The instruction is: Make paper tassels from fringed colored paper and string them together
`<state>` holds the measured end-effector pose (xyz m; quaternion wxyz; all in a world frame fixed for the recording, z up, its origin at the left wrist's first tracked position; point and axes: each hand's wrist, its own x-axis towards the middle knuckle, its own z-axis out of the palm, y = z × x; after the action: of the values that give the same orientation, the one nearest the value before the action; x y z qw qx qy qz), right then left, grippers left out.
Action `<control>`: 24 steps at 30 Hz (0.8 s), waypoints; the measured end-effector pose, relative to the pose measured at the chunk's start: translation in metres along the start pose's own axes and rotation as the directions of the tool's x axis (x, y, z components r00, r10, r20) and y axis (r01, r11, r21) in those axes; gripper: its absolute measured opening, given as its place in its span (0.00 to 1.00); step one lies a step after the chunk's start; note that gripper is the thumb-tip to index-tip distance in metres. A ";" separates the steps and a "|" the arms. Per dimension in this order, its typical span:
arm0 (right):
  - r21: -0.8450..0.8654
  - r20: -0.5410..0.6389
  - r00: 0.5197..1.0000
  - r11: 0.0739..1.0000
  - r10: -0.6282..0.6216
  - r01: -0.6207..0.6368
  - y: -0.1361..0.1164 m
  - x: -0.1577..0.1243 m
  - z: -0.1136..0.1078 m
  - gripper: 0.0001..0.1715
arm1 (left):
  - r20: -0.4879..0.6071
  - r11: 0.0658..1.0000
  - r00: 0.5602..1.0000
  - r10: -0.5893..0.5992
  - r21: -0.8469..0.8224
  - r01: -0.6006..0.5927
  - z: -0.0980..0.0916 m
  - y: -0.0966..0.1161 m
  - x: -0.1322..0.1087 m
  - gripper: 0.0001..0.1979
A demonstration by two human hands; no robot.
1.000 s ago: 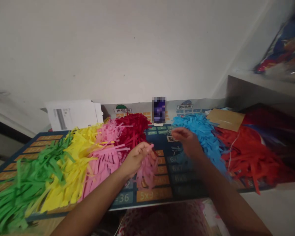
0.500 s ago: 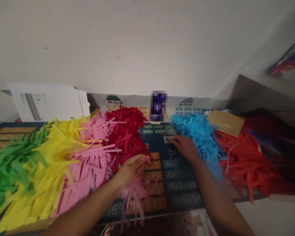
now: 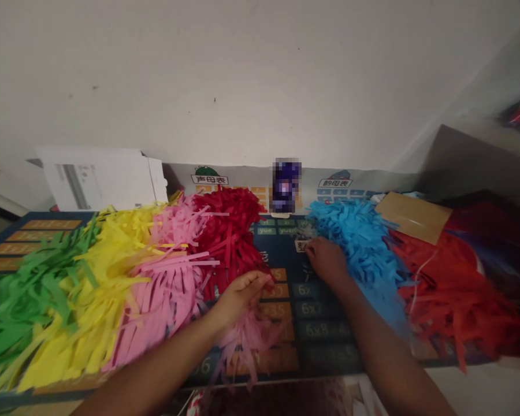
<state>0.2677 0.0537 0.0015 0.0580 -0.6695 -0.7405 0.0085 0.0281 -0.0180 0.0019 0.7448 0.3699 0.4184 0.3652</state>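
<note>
My left hand [image 3: 241,294] is closed on a bunch of pink paper strips [image 3: 247,341] that hangs down over the printed table mat [image 3: 316,329]. My right hand [image 3: 327,260] rests on the mat further back, its fingers curled down at a small white tag beside the blue fringed paper pile [image 3: 357,242]. What the right fingers hold, if anything, is hidden. Left of my left hand lie the dark red [image 3: 229,231] and pink [image 3: 173,277] fringed paper piles.
Yellow [image 3: 104,271] and green [image 3: 21,300] fringe piles lie at the left, an orange-red pile [image 3: 450,289] at the right. A blurred phone [image 3: 286,188] stands against the wall. A white box [image 3: 104,179] sits back left, brown card [image 3: 413,216] back right.
My right hand has come down from the air onto the mat beside the blue pile. My left hand has sunk a little with its pink bunch. The view has shifted slightly.
</note>
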 end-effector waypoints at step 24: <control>0.389 -0.350 0.857 0.774 -0.378 0.500 -0.060 -0.039 -0.004 0.12 | -0.120 0.988 0.986 0.114 -0.089 -0.125 0.003 0.006 0.003 0.18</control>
<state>0.2127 0.0082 0.0079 0.3111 -0.4379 -0.8390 0.0871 0.0308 -0.0136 0.0072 0.7132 0.3366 0.4193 0.4497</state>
